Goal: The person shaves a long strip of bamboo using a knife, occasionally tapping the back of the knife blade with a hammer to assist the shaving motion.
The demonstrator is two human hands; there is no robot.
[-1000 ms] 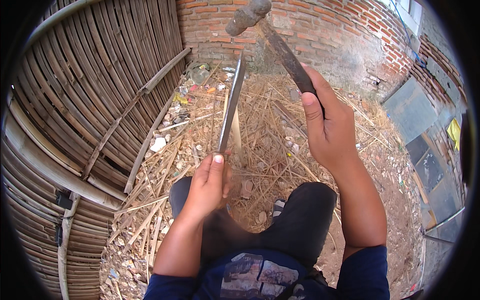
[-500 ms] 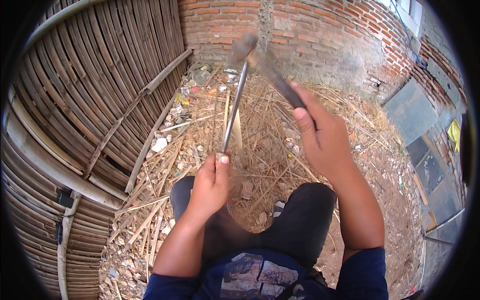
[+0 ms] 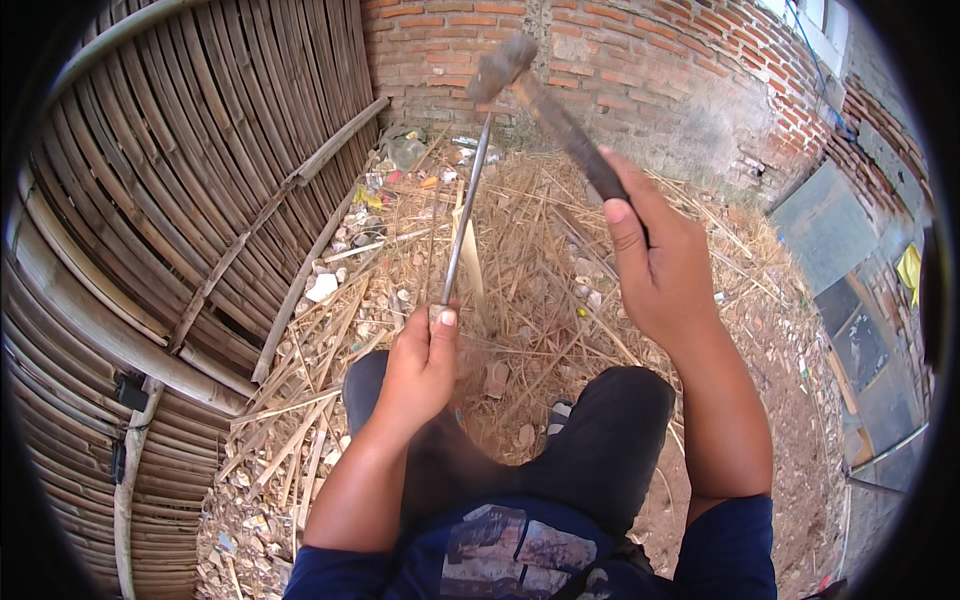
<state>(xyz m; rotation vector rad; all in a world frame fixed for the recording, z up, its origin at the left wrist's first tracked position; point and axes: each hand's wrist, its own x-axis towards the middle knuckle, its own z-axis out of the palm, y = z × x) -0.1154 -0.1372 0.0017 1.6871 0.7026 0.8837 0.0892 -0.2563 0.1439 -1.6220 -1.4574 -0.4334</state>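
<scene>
My left hand (image 3: 425, 360) is closed round the near end of a long, narrow metal bar (image 3: 466, 225), thumb on top. A bit of brownish handle shows at the fist, and the bar points away from me. In my right hand (image 3: 660, 265) is a hammer (image 3: 575, 135), gripped by its dark handle. The blunt grey hammer head is held just beyond the bar's far tip, with a small gap visible between them. My fingers hide the lower end of the hammer handle.
Dry straw and split bamboo strips (image 3: 530, 250) cover the ground with stones and litter. A bamboo fence (image 3: 200, 150) stands at left, a brick wall (image 3: 440, 50) at the far side. Grey panels (image 3: 825, 220) lean at right. My dark-trousered knees (image 3: 625, 400) are bent below my hands.
The hammer has shifted up and slightly right, away from the bar's tip, and my right hand has moved right with it. My left hand and the bar stay nearly in place.
</scene>
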